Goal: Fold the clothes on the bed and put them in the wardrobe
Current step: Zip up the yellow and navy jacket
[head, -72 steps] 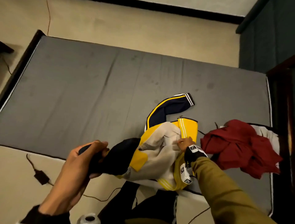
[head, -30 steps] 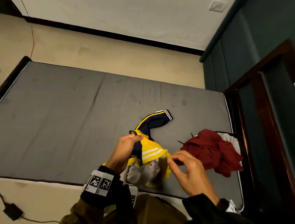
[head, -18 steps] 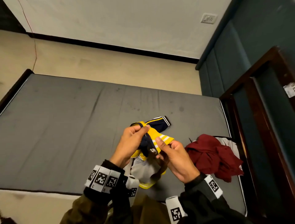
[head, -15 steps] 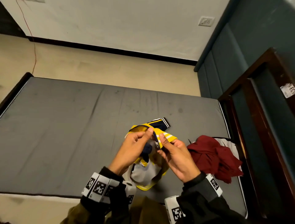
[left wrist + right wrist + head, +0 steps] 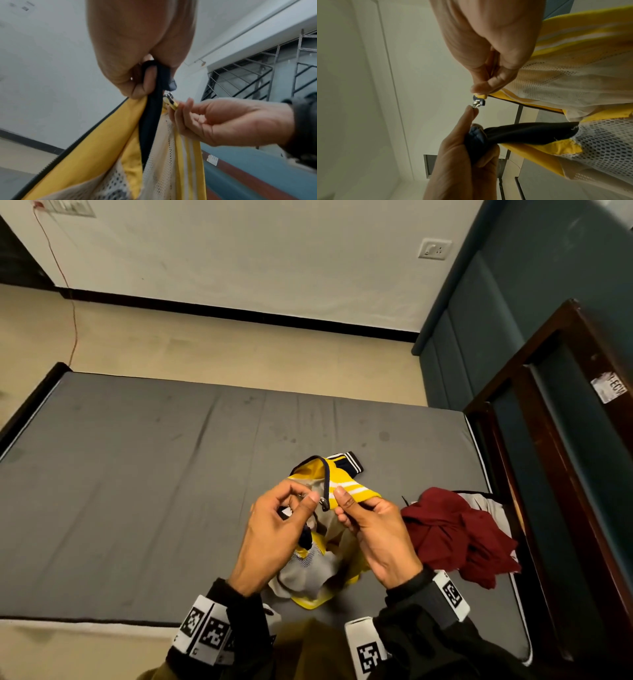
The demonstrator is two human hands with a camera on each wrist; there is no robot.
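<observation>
yellow jacket (image 5: 346, 484) with white stripes, navy trim and white mesh lining; dark red garment (image 5: 452, 535); grey mattress (image 5: 137, 491).

Only readable bit is a white sticker (image 5: 609, 386) on the dark wooden frame (image 5: 561, 440) at right, showing something like "ECW", partly cut off. Wristband markers (image 5: 205, 628) are just patterns.

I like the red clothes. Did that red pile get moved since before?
No. The red clothes lie at the same right end of the grey mattress, beside the dark wooden frame; only the camera shifted.
</observation>
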